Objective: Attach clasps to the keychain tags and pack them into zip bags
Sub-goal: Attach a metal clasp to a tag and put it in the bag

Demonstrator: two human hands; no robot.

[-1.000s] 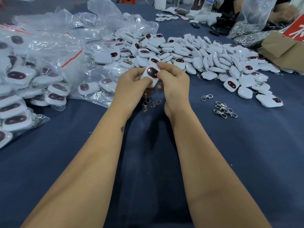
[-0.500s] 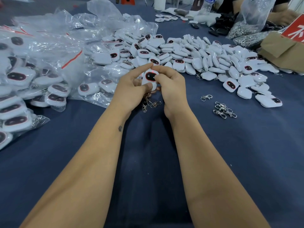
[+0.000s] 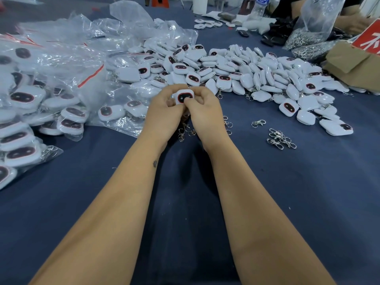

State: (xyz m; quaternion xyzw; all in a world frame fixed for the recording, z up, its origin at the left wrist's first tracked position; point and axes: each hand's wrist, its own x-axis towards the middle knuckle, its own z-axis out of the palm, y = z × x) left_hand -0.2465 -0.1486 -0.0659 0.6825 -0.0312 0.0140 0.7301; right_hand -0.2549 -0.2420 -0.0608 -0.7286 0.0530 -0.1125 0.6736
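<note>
Blue table: I'm pinching one tag with left hand and right hand; bagged tags left of it, loose pile behind still waiting.

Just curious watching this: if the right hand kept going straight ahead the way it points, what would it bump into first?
Probably the pile of loose white tags just beyond the right hand, though depth is hard to judge.
</note>
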